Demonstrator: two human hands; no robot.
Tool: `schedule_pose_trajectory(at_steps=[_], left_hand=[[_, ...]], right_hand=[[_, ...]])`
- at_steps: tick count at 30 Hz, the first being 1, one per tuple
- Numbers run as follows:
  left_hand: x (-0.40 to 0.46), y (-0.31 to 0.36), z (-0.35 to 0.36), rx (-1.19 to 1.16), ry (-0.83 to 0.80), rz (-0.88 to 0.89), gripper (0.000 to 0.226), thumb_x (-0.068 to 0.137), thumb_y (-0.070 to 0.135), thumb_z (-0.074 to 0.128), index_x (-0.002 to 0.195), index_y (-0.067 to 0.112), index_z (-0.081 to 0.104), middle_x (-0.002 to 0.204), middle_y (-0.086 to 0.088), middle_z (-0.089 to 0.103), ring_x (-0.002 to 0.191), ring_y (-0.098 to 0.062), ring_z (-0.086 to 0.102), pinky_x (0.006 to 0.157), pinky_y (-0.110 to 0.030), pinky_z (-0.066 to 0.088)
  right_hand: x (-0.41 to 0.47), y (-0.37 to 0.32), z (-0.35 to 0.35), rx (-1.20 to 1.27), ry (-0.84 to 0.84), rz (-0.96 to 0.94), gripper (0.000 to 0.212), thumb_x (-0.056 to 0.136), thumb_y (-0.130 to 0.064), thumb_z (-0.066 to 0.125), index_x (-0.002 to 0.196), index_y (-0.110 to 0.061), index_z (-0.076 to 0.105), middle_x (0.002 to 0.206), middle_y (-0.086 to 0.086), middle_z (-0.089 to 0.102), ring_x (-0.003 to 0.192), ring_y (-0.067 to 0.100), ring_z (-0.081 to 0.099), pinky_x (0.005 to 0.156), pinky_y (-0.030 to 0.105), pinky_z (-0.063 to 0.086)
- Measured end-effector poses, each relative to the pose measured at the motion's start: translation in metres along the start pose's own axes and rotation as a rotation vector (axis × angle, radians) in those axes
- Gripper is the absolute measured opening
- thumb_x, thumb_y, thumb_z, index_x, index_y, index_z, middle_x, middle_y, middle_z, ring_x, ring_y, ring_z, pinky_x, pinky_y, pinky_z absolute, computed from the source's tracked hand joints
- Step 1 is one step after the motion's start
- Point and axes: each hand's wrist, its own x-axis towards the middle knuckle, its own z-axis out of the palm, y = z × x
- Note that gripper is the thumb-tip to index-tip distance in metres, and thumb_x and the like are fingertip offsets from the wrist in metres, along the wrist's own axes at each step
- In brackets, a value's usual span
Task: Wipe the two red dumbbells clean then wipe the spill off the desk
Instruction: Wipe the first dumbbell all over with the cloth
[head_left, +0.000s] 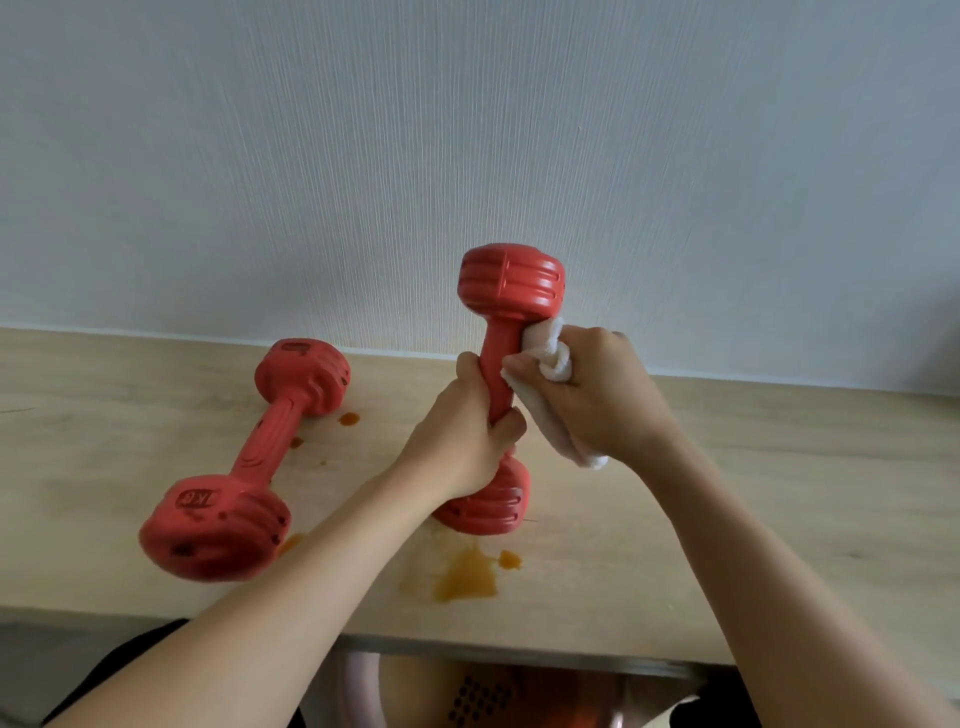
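**Dumbbells on a spilled desk, one standing under the cloth**

Dumbbells are sharing a pale wooden desk (779, 493) that is running left to right against a grey-white textured wall (467, 130). One red dumbbell (244, 457) is lying on its side at the left, its far head near the wall and its near head, marked "KG", close to the desk's near edge. A second red dumbbell (511, 283) is standing upright near the middle, its lower head resting on the desk and mostly hiding behind the left hand (462, 436), which is wrapping its fingers tight around the lower handle. To the right, the right hand (597, 395) is bunching a white cloth (550, 358) in a closed grip and pressing it against the upper handle, just below the top head; a tail of cloth is hanging beneath the palm. An orange-brown spill (465, 574) is spreading on the desk just nearer than the upright dumbbell. Smaller orange drops (349, 419) are dotting the surface beside the lying dumbbell.
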Motion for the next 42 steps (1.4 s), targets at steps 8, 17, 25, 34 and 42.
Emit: schedule_pose_trajectory(at_steps=[8, 17, 25, 34, 42], left_hand=[[0.005, 0.003, -0.004, -0.044, -0.029, 0.012, 0.018, 0.089, 0.015, 0.055, 0.096, 0.012, 0.039, 0.074, -0.004, 0.062, 0.063, -0.015, 0.065, 0.061, -0.031, 0.051], [-0.002, 0.005, -0.003, -0.684, -0.01, -0.253, 0.018, 0.086, 0.012, 0.066, 0.094, 0.016, 0.051, 0.092, -0.008, 0.062, 0.073, -0.016, 0.069, 0.069, -0.034, 0.055], [-0.004, 0.008, -0.001, -0.829, 0.053, -0.249, 0.015, 0.079, 0.013, 0.072, 0.088, 0.017, 0.06, 0.079, 0.003, 0.063, 0.075, -0.014, 0.061, 0.067, -0.027, 0.046], [-0.009, 0.009, 0.003, -0.863, -0.015, -0.13, 0.023, 0.07, 0.012, 0.075, 0.09, 0.015, 0.064, 0.076, -0.002, 0.068, 0.076, -0.017, 0.066, 0.074, -0.027, 0.051], [-0.008, 0.006, -0.018, -0.79, -0.312, -0.027, 0.045, 0.07, -0.006, 0.07, 0.111, 0.01, 0.062, 0.104, -0.003, 0.067, 0.101, -0.013, 0.062, 0.095, -0.028, 0.047]], right_hand=[[-0.004, 0.004, -0.033, 0.26, 0.024, 0.104, 0.026, 0.084, -0.019, 0.067, 0.06, -0.026, 0.059, 0.048, -0.018, 0.059, 0.052, -0.005, 0.058, 0.05, 0.009, 0.042], [-0.02, 0.027, -0.049, 0.148, -0.005, 0.307, 0.014, 0.078, -0.026, 0.072, 0.07, -0.017, 0.065, 0.053, -0.016, 0.064, 0.055, -0.005, 0.058, 0.053, 0.012, 0.043], [-0.025, 0.003, -0.019, -0.18, -0.265, 0.218, 0.04, 0.062, -0.061, 0.072, 0.065, -0.022, 0.062, 0.064, -0.005, 0.063, 0.063, 0.011, 0.059, 0.06, 0.033, 0.049], [-0.019, 0.007, 0.013, 0.007, -0.259, 0.189, 0.038, 0.056, -0.047, 0.076, 0.08, -0.017, 0.068, 0.079, -0.003, 0.065, 0.074, 0.012, 0.062, 0.071, 0.037, 0.053], [-0.022, 0.016, 0.006, 0.061, 0.007, 0.081, 0.032, 0.049, -0.03, 0.082, 0.075, -0.014, 0.072, 0.073, -0.009, 0.06, 0.078, 0.026, 0.059, 0.067, 0.042, 0.051]])
